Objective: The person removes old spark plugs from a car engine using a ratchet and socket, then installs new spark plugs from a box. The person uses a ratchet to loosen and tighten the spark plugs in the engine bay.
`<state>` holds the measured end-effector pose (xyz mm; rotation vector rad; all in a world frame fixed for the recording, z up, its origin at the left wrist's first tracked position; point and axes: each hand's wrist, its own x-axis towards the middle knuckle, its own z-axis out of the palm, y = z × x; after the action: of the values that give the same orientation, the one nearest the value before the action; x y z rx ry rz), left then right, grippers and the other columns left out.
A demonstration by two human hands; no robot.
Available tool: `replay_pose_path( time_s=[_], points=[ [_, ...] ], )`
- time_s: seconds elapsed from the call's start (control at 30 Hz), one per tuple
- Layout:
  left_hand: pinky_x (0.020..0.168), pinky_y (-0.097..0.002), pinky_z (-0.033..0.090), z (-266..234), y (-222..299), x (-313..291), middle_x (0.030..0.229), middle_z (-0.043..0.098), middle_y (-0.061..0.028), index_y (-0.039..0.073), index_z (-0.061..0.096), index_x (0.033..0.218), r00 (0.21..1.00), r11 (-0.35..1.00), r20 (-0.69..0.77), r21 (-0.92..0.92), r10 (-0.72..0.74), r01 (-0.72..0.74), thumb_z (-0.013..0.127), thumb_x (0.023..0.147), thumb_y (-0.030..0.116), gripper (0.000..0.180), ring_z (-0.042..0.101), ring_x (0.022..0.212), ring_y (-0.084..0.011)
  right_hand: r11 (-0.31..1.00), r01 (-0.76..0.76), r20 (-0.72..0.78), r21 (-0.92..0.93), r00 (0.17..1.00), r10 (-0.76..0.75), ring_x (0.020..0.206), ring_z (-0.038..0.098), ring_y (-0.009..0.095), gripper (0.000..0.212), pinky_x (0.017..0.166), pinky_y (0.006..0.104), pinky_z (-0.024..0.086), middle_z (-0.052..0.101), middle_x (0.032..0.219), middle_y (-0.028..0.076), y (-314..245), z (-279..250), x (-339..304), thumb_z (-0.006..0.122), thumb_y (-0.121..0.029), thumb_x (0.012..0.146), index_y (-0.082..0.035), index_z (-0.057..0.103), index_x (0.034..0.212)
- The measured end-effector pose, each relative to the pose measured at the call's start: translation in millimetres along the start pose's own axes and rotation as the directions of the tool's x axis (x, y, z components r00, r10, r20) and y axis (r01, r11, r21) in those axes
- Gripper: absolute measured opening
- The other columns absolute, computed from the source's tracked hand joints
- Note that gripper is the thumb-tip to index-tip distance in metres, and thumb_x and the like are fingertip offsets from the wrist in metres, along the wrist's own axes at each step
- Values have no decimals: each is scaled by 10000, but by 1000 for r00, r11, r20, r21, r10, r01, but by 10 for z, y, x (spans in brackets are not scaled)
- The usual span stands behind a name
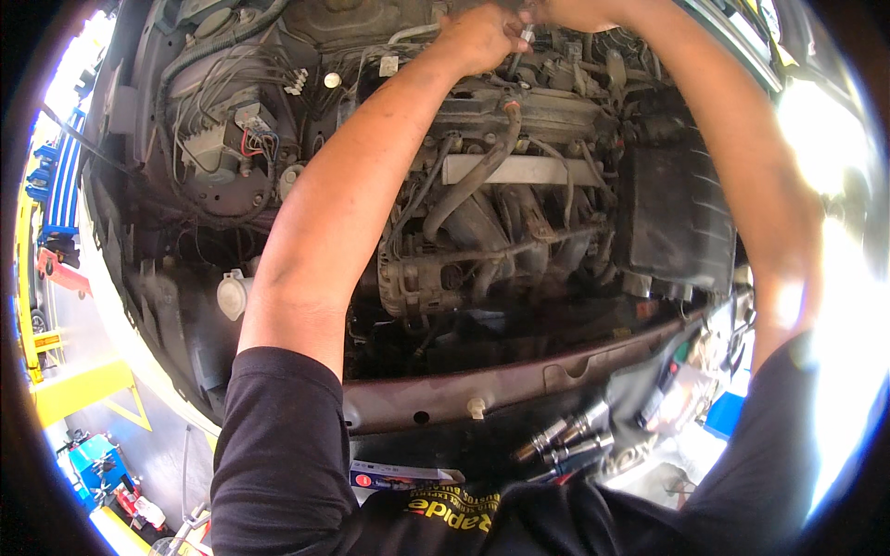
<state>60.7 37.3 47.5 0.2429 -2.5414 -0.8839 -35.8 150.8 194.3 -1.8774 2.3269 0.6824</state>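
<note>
I see both hands, left hand [477, 37] and right hand [575, 13], pinching a small metal tool [519, 51] above the engine [519, 185].

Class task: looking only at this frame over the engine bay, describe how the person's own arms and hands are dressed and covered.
Both hands are bare, with no gloves: the left hand and the right hand. Both forearms are uncovered too. Black short sleeves end near the elbows, the right sleeve partly washed out by glare. The black shirt carries a yellow printed marking on the chest. No watch or rings are visible.
</note>
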Motion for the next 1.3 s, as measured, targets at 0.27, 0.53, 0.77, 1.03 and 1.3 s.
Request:
replay_pose_path(
  time_s=[0.27, 0.53, 0.77, 1.03, 1.3],
  points=[
    [918, -427, 495, 9, 99, -4, 1099, 718, -144, 113, 749, 1063, 989, 990, 99, 101, -110, 100, 709, 836, 447, 406, 668, 1040, -319, 908, 343, -28, -242, 933, -360, 876, 656, 424, 302, 770, 514, 501, 674, 885, 257, 179, 183, 243, 527, -249, 937, -8, 694, 1010],
    [896, -440, 507, 81, -30, -17, 1036, 729, -152, 116, 757, 1044, 996, 991, 10, -97, 89, -88, 739, 779, 502, 469, 680, 995, -345, 991, 116, -65, 63, 992, -111, 822, 643, 434, 363, 726, 499, 487, 664, 874, 291, -28, 2, 20, 519, -273, 945, 45, 690, 904],
    [904, -445, 501, 52, -66, 64, 1041, 725, -163, 118, 755, 1053, 991, 992, 113, 113, -75, 62, 720, 792, 529, 488, 675, 1014, -347, 1000, 19, 36, -19, 999, -18, 843, 645, 428, 360, 759, 501, 493, 680, 906, 274, 24, 70, 161, 533, -285, 937, 28, 710, 940],
    [1022, -663, 278, 191, -71, 44, 932, 733, -105, 84, 698, 965, 997, 998, 64, -32, -47, 49, 800, 775, 441, 418, 655, 1056, -321, 992, 116, -48, -52, 992, -118, 922, 661, 426, 377, 820, 507, 512, 698, 978, 261, -69, 156, 194, 531, -302, 936, 26, 717, 966],
    [1028, -632, 295, 53, 20, -32, 1130, 732, -70, 130, 682, 1190, 985, 956, 166, -281, -44, 90, 739, 874, 347, 388, 645, 1115, -306, 993, 116, -52, 12, 992, -115, 966, 663, 418, 385, 855, 490, 514, 698, 1006, 259, -49, 63, 11, 514, -313, 952, -1, 738, 981]
  ],
)
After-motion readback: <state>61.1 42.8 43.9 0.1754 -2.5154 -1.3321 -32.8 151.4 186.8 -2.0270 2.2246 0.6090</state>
